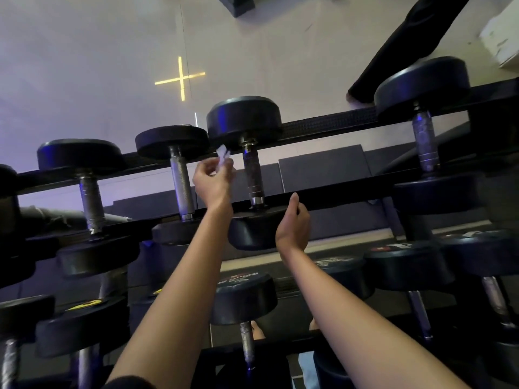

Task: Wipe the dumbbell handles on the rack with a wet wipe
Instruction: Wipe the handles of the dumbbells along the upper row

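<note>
Black dumbbells with metal handles lie across the top tier of a black rack (pixel 337 192). My left hand (pixel 214 182) is raised between two handles and pinches a small white wet wipe (pixel 223 157) in its fingertips. The knurled silver handle (pixel 182 183) is just left of that hand. The darker, worn handle (pixel 252 175) is just to its right, and the wipe touches neither. My right hand (pixel 293 226) hovers by the front rail beside the near head (pixel 252 231) of the dark-handled dumbbell, fingers loosely curled and holding nothing.
More dumbbells fill the top tier to the left (pixel 90 203) and right (pixel 425 141), and a lower tier (pixel 244 299) sits under my forearms. Beyond the rack, another person's dark-clad leg (pixel 398 49) stands on the pale floor, which bears a yellow cross mark (pixel 181 78).
</note>
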